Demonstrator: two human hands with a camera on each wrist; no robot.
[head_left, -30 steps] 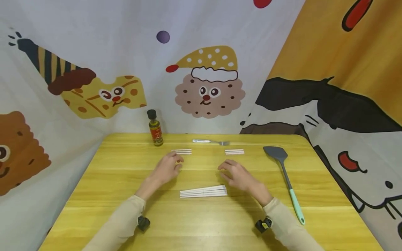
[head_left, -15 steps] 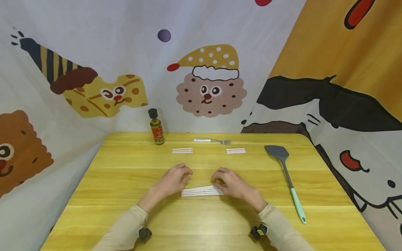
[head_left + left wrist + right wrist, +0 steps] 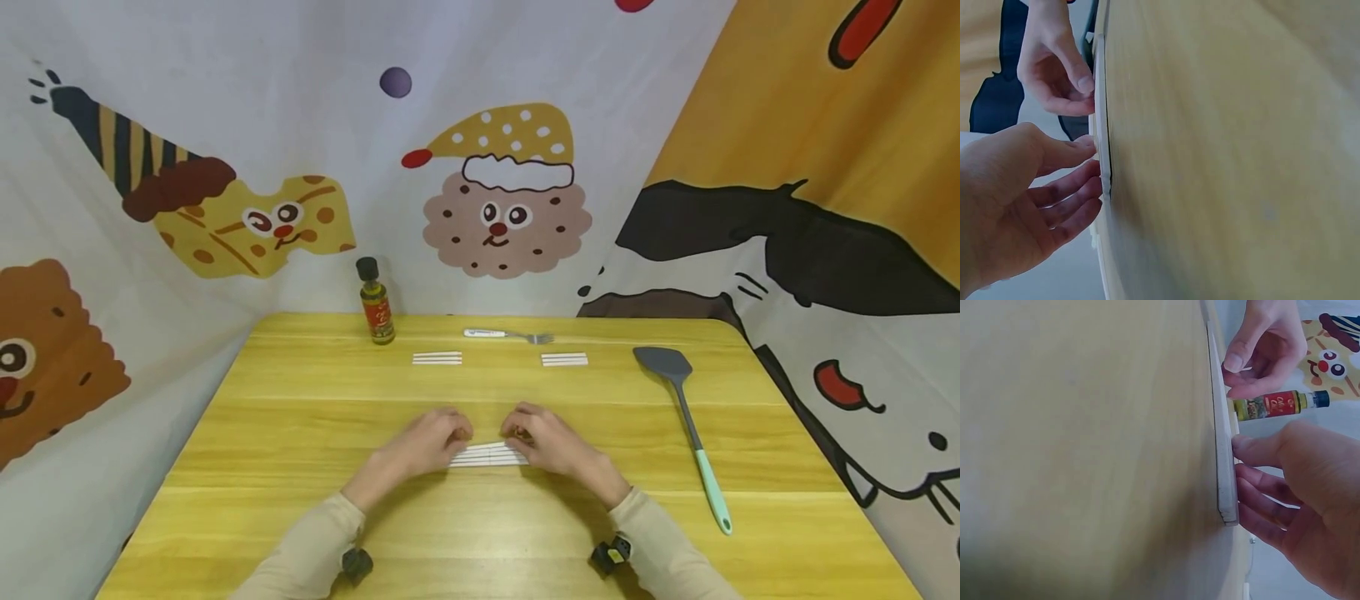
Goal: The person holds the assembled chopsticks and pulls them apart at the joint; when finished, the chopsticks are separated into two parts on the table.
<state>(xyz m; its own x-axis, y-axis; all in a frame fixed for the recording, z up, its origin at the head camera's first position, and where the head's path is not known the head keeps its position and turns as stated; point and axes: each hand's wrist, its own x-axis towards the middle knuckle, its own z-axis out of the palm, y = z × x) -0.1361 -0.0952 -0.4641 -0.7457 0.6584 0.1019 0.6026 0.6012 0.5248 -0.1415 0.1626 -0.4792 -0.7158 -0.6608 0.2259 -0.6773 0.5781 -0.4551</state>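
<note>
A yellow wood-grain table [image 3: 480,533] meets white fabric [image 3: 300,83] printed with cartoon faces. On it, a row of long, thin white sticks [image 3: 487,456] lies between a person's left hand [image 3: 431,440] and right hand [image 3: 552,443], fingers curved at its ends; whether they pinch it cannot be told. A grey, mint-handled spatula [image 3: 687,417] lies rightward.

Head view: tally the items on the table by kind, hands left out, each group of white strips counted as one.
Bottle: 1
Fork: 1
Spatula: 1
Short strip groups, left one and right one: 2
Long strip group: 1
Total: 6
</note>
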